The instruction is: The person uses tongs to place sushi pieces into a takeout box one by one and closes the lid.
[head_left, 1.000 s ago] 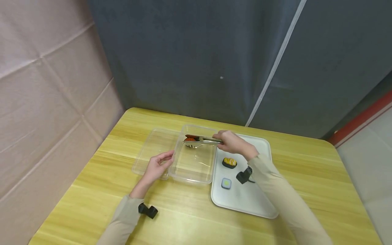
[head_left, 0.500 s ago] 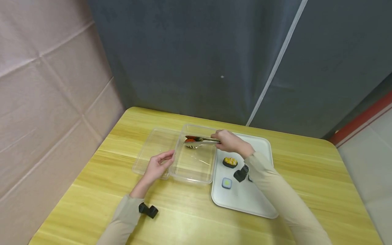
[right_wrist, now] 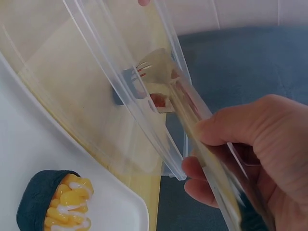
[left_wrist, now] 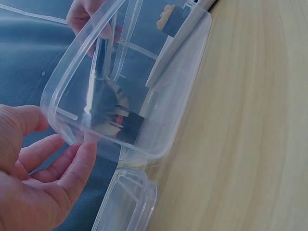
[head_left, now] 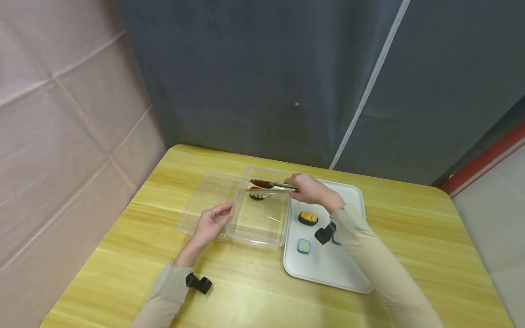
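Observation:
A clear plastic container point(head_left: 256, 239) stands on the wooden table, its open lid point(head_left: 205, 200) lying flat to its left. My right hand point(head_left: 311, 189) grips metal tongs point(head_left: 272, 190) that reach into the container's far left corner. A red-topped sushi piece point(head_left: 255, 187) wrapped in dark seaweed sits between the tong tips, low in the container point(right_wrist: 120, 82); the right wrist view shows this sushi point(right_wrist: 156, 100) under the forked tip of the tongs point(right_wrist: 192, 110). My left hand point(head_left: 211, 223) rests relaxed, its fingertips point(left_wrist: 79, 159) touching the outside of the container's near left corner point(left_wrist: 159, 144).
A white tray point(head_left: 328, 269) lies right of the container. On it are a corn-topped sushi point(head_left: 307, 217) and a small blue square piece point(head_left: 303, 245). Grey curtain hangs behind the table and a pink wall stands on the left.
The tong tips have spread a little and the red-topped sushi sits lower in the container's corner. My left hand has stayed at the rim.

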